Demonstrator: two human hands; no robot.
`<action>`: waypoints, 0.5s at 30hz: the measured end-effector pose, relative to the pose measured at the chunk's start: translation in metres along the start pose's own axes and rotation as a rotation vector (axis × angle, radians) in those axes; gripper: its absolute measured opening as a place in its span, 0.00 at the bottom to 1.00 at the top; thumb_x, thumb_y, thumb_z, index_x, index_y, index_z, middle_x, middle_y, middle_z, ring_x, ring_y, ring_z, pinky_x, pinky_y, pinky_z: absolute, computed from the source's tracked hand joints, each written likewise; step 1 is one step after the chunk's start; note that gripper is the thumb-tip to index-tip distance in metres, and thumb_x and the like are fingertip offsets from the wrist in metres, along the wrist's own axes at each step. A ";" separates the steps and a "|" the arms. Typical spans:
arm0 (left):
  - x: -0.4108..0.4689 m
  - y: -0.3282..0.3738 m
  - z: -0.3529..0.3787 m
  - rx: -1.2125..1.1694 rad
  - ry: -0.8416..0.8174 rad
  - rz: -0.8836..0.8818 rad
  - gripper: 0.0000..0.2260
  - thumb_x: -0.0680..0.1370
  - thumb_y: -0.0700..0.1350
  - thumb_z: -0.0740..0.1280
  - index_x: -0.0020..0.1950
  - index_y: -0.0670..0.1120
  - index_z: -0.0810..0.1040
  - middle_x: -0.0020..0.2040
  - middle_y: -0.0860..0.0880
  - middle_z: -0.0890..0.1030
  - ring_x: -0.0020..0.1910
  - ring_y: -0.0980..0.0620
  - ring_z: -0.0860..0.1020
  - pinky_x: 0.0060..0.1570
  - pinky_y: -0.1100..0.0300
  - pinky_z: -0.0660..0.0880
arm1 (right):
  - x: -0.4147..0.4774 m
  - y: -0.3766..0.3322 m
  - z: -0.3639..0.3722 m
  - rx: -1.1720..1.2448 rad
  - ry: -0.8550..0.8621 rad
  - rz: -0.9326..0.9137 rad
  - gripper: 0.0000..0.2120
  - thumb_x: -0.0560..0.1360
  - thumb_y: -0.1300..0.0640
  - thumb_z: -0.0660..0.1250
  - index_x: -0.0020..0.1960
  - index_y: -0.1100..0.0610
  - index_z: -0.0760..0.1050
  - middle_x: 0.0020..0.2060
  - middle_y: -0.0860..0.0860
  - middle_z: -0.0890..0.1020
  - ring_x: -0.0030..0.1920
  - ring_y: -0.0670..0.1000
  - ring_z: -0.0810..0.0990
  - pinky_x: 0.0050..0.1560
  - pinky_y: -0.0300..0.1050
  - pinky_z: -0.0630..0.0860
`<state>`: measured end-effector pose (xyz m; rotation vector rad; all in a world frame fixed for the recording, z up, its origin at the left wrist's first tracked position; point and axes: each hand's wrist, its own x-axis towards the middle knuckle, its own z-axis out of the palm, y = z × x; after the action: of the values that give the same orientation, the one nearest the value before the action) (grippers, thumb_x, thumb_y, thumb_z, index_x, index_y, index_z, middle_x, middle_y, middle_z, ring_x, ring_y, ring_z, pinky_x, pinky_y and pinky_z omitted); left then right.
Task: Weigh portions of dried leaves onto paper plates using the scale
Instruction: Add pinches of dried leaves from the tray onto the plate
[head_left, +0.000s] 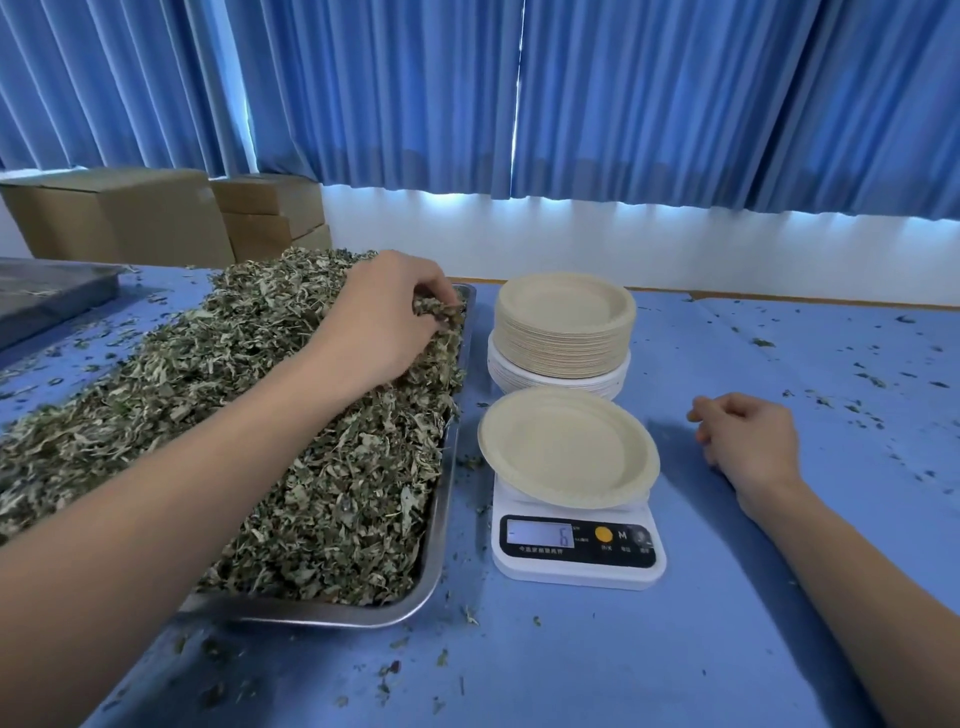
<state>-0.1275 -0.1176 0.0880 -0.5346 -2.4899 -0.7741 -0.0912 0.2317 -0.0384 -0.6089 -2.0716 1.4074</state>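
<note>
Dried leaves (234, 415) heaped in a metal tray (439, 525): our left hand (379, 322) grips a clump of them, fingers curled. Beside the tray a paper plate (566, 447) sits on the scale (576, 564) (display too blurred to read). Our right hand (743, 441) rests relaxed, holding nothing, on the blue table (649, 654).

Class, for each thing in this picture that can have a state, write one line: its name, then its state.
tray: heaped with dried leaves.
left hand: grips a clump of dried leaves over the tray.
right hand: rests on the table, loosely curled, holding nothing.
scale: on, display lit.
plate on the scale: empty.
plate stack: top plate empty.
</note>
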 end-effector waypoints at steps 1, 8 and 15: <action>0.001 0.007 0.002 -0.049 0.005 0.007 0.10 0.73 0.36 0.74 0.46 0.52 0.84 0.48 0.53 0.83 0.50 0.52 0.79 0.51 0.62 0.72 | 0.000 0.000 0.000 0.004 0.000 0.001 0.12 0.77 0.55 0.68 0.37 0.60 0.80 0.24 0.51 0.77 0.23 0.53 0.69 0.32 0.48 0.71; -0.010 0.056 0.054 -0.293 -0.319 0.143 0.10 0.72 0.33 0.73 0.48 0.46 0.86 0.45 0.53 0.84 0.47 0.56 0.80 0.49 0.69 0.74 | 0.002 0.003 0.000 0.013 -0.013 -0.009 0.13 0.78 0.55 0.68 0.37 0.60 0.80 0.22 0.48 0.76 0.20 0.49 0.68 0.30 0.46 0.71; -0.027 0.057 0.087 -0.193 -0.576 0.231 0.11 0.73 0.47 0.76 0.55 0.52 0.84 0.51 0.60 0.81 0.53 0.58 0.77 0.48 0.72 0.70 | 0.002 0.004 0.001 0.014 -0.030 -0.027 0.13 0.78 0.54 0.68 0.37 0.60 0.80 0.21 0.47 0.76 0.19 0.48 0.68 0.29 0.45 0.71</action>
<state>-0.1059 -0.0276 0.0341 -1.2412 -2.7955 -0.8637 -0.0935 0.2337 -0.0421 -0.5547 -2.0837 1.4227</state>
